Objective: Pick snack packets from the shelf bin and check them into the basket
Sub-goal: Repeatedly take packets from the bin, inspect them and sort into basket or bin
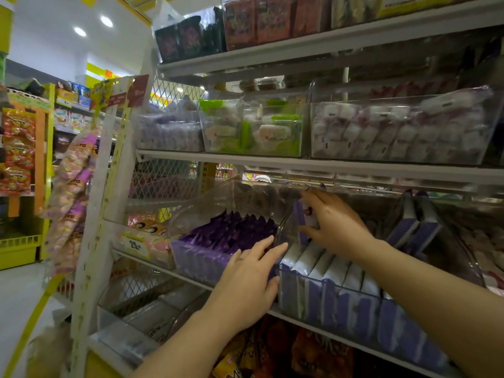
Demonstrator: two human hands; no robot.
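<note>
The lower shelf (188,279) bears two clear bins side by side. The left bin (196,257) holds purple packets (231,233), the right bin (354,306) white packets (327,266). The upper shelf (272,160) carries three more bins (253,132).

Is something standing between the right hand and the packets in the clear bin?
Nothing visible does. The right hand is inside the bin and pinches one packet. The basket is not in view.

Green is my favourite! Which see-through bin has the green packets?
The middle bin of the upper row of three; left bin holds pale purple packets, right bin white-and-red ones.
</note>
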